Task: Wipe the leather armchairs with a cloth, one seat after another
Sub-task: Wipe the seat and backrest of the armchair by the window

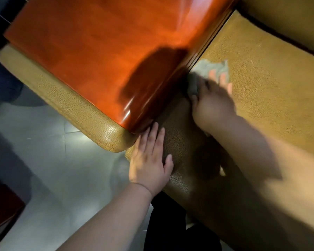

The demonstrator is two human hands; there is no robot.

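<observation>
Pale grey glossy floor tiles [49, 160] fill the lower left of your view, with the tan pebbled-leather armchair seat [272, 91] stretching across the right. Beside the seat runs a wide, polished reddish-brown wooden armrest [91, 57], its front end wrapped below by a rounded tan leather pad [98, 127].

Your right hand [214, 104] presses a crumpled grey cloth [207, 69] flat on the seat, right up against the groove where the seat meets the wooden armrest. Your fingers lie over the cloth, and your thumb tucks round its bunched edge nearest the armrest; motion blur softens the fingertips, so you cannot tell how tightly they grip.

Your left hand [150, 163] rests on the front edge of the seat, fingers straight and close together, fingertips touching the lower corner of the armrest. It holds nothing. Dark trousers [167, 229] show below, between your forearms.
</observation>
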